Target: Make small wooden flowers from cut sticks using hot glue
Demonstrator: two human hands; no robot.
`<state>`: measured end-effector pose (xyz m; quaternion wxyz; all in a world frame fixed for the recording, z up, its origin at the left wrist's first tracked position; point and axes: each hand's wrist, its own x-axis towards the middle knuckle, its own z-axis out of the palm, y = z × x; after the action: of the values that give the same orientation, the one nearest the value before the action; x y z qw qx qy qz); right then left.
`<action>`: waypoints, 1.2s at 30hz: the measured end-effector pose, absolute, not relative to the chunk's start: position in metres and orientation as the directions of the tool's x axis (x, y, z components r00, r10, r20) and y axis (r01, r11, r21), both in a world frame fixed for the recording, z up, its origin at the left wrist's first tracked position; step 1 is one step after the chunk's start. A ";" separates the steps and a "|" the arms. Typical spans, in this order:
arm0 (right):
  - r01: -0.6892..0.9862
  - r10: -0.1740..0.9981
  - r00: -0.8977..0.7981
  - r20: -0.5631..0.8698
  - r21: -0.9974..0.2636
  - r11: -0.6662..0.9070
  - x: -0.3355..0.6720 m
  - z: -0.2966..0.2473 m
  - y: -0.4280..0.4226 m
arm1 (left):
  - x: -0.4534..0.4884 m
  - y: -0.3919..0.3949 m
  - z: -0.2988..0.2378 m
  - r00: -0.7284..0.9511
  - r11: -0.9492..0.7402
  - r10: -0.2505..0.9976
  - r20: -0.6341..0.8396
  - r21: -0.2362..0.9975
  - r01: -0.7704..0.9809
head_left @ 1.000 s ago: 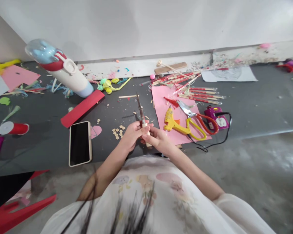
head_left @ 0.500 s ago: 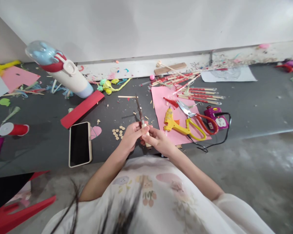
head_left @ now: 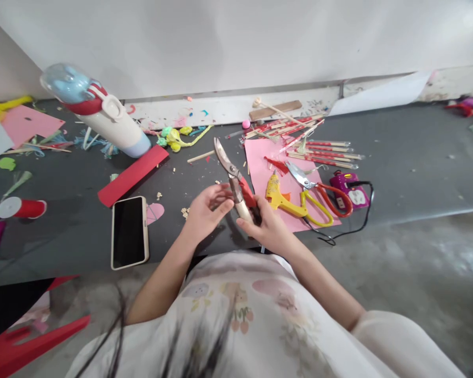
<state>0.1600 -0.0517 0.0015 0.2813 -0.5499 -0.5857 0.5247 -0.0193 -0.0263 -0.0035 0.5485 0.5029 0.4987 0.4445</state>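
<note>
My right hand grips the cream and red handles of a pair of shears, whose metal blades point up and away over the dark table. Just left of those handles, my left hand has its fingers curled loosely, the fingertips near the shears but holding nothing I can make out. Both hands hover at the table's near edge, above my patterned shirt.
A phone lies left of my hands. On pink paper to the right lie a yellow glue gun, scissors and red-striped sticks. A bottle and a red paper strip lie at back left.
The shears have turned from edge-on to showing their blades and red handle. My left hand has let go and drawn slightly left. A white sheet at the back right has shifted.
</note>
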 end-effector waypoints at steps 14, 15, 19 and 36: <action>0.638 0.957 -0.232 -0.177 -0.770 0.012 0.182 0.017 -0.057 | -0.052 0.006 0.003 0.043 -0.451 0.713 0.700 0.411 0.792; 0.642 0.955 -0.239 -0.175 -0.766 0.020 0.183 0.016 -0.056 | -0.053 0.007 0.003 0.066 -0.479 0.687 0.724 0.383 0.790; 0.659 0.954 -0.257 -0.154 -0.750 0.057 0.187 0.013 -0.055 | -0.053 0.007 0.004 0.160 -0.575 0.562 0.811 0.245 0.780; 0.703 0.937 -0.312 -0.154 -0.702 0.118 0.199 0.017 -0.053 | -0.068 0.002 0.012 0.298 -0.659 0.642 0.706 0.311 0.685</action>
<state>0.1994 -0.0530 0.0174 0.1664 -0.5625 -0.7290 0.3529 -0.0681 0.0020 0.0119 -0.0252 0.8051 0.4123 0.4257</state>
